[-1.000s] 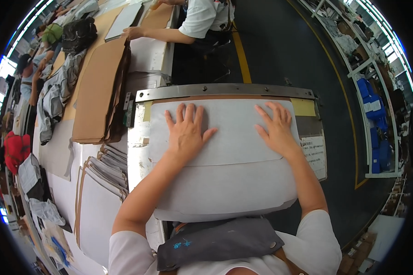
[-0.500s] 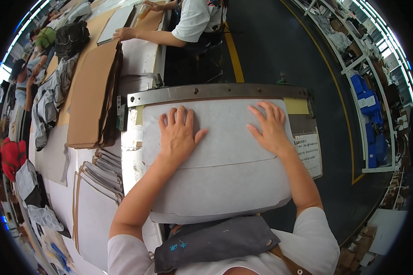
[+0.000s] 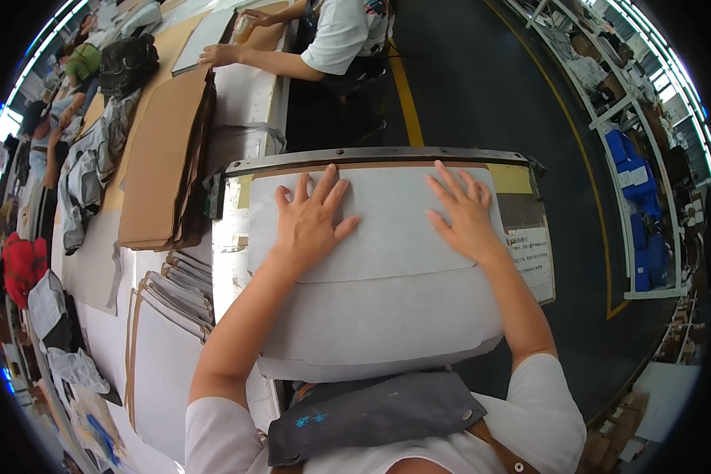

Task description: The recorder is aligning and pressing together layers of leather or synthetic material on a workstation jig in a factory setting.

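Now, nearest of all, a rolled dark grey fabric apron [image 3: 371,419] sits at the waist, just this side of a large pale grey, smooth sheet [image 3: 387,237] whose long axis runs left to right, a crosswise edge line splitting it into a far and a near part. Palms down on that far part, the left hand [image 3: 310,220] lies with fingers spread, and the right hand [image 3: 464,217] matches it, thumb out, neither pinching anything. Here's the key line: just beyond the longest fingertips, a narrow brown strip [image 3: 387,167] shows along the sheet's far edge, and right behind it a long riveted steel bar [image 3: 387,155] runs nearly parallel, closing off that side, both hands about equally near it. Off the right corner, a yellow patch [image 3: 512,178] and a white printed notice [image 3: 532,257]; leftward, the pale bench [image 3: 103,340] carries fanned grey panels with brown edges [image 3: 170,355] and, farther on, a stack of flat brown panels [image 3: 162,166]. Beyond that, a co-worker's hand [image 3: 223,55]; far right, blue plastic bins [image 3: 632,174] on a white rack.
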`<move>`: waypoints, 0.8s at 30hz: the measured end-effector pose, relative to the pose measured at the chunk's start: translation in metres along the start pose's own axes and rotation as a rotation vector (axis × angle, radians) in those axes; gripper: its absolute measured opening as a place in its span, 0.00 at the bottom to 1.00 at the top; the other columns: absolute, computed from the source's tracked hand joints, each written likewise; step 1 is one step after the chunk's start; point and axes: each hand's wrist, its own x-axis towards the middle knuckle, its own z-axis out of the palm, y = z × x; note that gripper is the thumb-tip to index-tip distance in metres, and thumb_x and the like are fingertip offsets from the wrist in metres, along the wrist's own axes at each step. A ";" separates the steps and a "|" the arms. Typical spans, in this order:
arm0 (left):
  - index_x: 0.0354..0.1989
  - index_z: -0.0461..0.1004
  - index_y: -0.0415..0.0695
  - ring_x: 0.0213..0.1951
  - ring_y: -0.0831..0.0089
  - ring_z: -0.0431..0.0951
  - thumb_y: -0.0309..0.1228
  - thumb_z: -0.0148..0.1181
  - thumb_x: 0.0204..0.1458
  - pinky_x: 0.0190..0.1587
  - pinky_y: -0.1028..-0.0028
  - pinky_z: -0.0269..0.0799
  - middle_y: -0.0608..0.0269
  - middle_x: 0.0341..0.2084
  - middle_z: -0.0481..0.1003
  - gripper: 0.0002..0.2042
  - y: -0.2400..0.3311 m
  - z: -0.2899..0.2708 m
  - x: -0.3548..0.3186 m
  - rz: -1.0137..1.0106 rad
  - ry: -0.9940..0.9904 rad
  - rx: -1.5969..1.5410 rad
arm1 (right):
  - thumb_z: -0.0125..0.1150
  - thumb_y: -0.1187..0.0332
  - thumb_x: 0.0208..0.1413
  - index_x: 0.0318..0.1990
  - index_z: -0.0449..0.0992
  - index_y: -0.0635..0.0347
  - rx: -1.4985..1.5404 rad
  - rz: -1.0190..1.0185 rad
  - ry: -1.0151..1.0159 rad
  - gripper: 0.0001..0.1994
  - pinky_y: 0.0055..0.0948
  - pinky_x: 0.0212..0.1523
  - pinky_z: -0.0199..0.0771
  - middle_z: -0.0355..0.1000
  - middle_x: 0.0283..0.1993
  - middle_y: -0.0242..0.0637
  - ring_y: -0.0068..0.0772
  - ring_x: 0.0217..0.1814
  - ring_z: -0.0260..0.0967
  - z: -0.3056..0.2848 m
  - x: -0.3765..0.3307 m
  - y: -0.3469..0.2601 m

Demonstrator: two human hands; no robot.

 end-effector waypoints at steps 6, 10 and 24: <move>0.59 0.65 0.46 0.63 0.55 0.57 0.50 0.56 0.53 0.61 0.45 0.50 0.57 0.63 0.60 0.29 0.001 -0.006 0.008 0.011 -0.066 0.016 | 0.55 0.57 0.57 0.64 0.63 0.54 -0.036 -0.025 -0.112 0.27 0.60 0.66 0.40 0.49 0.73 0.37 0.50 0.73 0.42 -0.017 0.014 -0.005; 0.59 0.64 0.42 0.65 0.57 0.56 0.49 0.55 0.55 0.64 0.51 0.48 0.54 0.63 0.61 0.29 0.002 0.002 0.014 0.094 -0.021 -0.066 | 0.54 0.57 0.58 0.63 0.63 0.61 0.015 -0.180 -0.104 0.27 0.51 0.68 0.44 0.50 0.72 0.40 0.43 0.74 0.43 0.007 0.032 -0.005; 0.62 0.57 0.36 0.52 0.49 0.66 0.45 0.67 0.46 0.52 0.57 0.65 0.41 0.50 0.66 0.40 -0.062 -0.023 -0.042 -0.371 0.049 0.034 | 0.62 0.54 0.53 0.64 0.58 0.65 -0.052 0.455 -0.122 0.36 0.46 0.63 0.56 0.58 0.65 0.51 0.49 0.67 0.53 -0.027 -0.007 0.030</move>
